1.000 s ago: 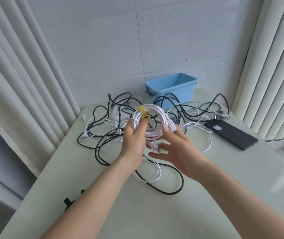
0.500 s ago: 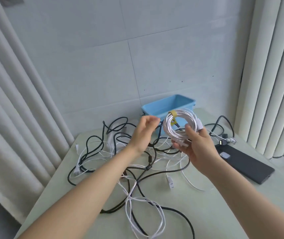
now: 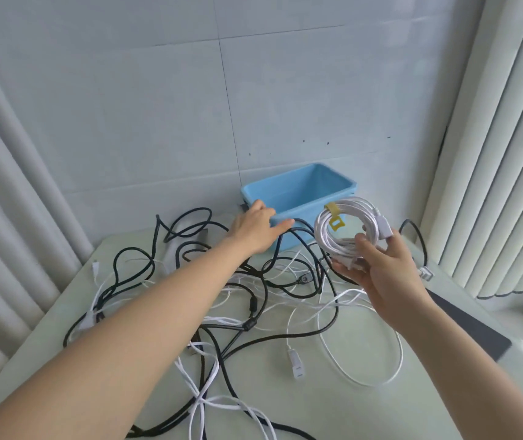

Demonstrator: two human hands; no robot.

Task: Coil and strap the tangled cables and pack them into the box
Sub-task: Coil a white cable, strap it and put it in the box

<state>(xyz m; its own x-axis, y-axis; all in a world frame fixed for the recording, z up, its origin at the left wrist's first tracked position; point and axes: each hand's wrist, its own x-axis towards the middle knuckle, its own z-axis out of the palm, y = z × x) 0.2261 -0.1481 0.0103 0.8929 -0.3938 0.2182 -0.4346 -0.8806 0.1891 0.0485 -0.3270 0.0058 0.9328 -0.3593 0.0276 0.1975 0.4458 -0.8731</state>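
**Desk:** Where is the coiled white cable (image 3: 346, 230)?

**Photographer:** Held up at right, just short of the blue box (image 3: 304, 188), yellow strap (image 3: 333, 215) fastened; the right hand (image 3: 377, 265) clamps its lower loops.

**Desk:** And the left hand (image 3: 257, 228)?

**Photographer:** Well apart, fingers extended on the box's near-left rim, likely steadying it for the drop. Loose cables (image 3: 254, 300) sprawl across the table (image 3: 380, 408).

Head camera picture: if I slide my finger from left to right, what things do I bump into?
Left curtain → left hand → coil → phone.
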